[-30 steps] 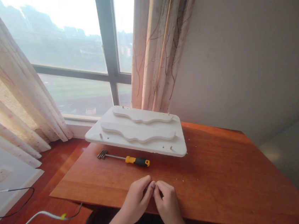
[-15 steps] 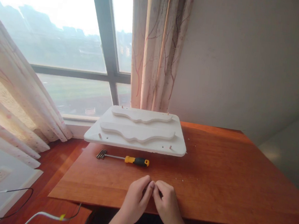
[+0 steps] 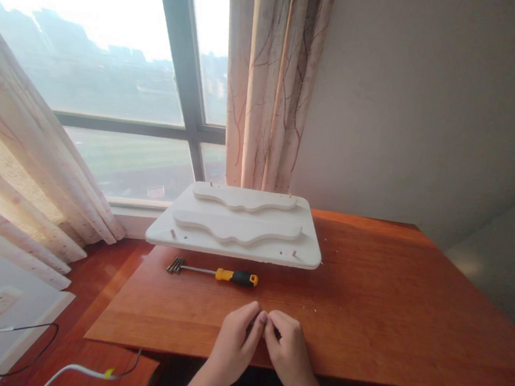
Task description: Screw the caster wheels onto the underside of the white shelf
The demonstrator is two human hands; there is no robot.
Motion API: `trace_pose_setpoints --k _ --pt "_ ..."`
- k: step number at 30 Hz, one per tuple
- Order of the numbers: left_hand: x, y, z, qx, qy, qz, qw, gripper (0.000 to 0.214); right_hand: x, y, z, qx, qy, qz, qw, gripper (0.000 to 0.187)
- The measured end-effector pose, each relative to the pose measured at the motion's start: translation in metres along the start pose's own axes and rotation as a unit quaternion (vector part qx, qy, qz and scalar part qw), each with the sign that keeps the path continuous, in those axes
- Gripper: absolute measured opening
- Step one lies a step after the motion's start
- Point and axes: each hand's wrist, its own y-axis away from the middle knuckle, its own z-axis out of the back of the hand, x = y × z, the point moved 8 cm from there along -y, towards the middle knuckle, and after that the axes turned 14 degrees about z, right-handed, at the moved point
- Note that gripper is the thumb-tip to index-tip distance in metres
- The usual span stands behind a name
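Note:
My left hand [image 3: 239,336] and my right hand [image 3: 286,344] meet over the near edge of the wooden table [image 3: 393,305]. Both are closed, with curled fingers and thumb tips touching; whatever they may hold is hidden. Beyond them lies a screwdriver [image 3: 236,277] with a yellow and black handle pointing right. At the shaft's left end, several metal bolts [image 3: 175,265] sit in a bunch. Farther back rests a white board [image 3: 310,248] carrying two wavy white strips [image 3: 235,232]. Short wooden pegs [image 3: 173,233] stand up near its corners, beside small holes.
Small white crumbs [image 3: 315,311] dot the table right of my hands. A window and patterned curtains [image 3: 267,96] rise behind the board, with a grey wall [image 3: 408,110] to the right. At lower left, cables [image 3: 77,369] run near a wall socket [image 3: 0,302].

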Motion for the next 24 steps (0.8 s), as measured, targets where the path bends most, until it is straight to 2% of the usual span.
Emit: trace_pose_setpoints --k 24 --pt "0.0009 -0.0002 -0.0017 0.009 -0.002 0.004 1.000 0.035 -0.0033 0.0019 -0.0021 0.000 -0.001 -0.005 1.000 0.040"
